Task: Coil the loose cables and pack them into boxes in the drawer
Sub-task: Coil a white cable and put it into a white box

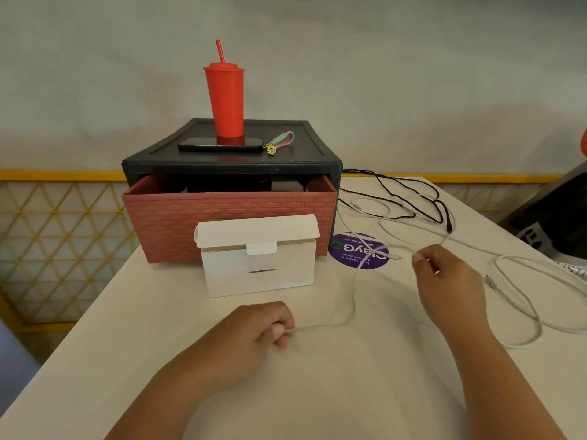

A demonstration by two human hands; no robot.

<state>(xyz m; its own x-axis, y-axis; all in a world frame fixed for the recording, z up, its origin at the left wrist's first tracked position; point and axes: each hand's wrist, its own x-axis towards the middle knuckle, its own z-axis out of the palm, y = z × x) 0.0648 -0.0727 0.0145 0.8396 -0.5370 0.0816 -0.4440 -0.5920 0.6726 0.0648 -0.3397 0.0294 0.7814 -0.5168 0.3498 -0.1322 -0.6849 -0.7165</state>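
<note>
The person's left hand [263, 328] is low on the pale surface [317, 392], with its fingers curled in and one end of a thin white cable [353, 293] pinched between thumb and forefinger. From there the cable runs right along the surface. It then bends up towards a round purple sticker [359, 250] and crosses it.

The right hand [444, 277] is raised just beyond the sticker, with a white strand pinched at its fingertips and the other fingers loosely folded. Several strands cross there and one is blurred, so I cannot tell for certain that it is the same line.

More cable lies loose to the right. A black cable [448, 222] straggles out from beside the cabinet, and a second white cable [538, 319] sprawls in a wide loop near the surface's right edge.

A small white box [257, 268] stands with its lid flipped up, just in front of the pink drawer [228, 223]. The drawer is pulled partway out of a black cabinet [317, 154], and dark boxes show inside it.

On top of the cabinet stand a red tumbler [227, 100] with a straw and a dark phone [219, 143], with a pastel wrist strap [281, 139] beside the phone.
</note>
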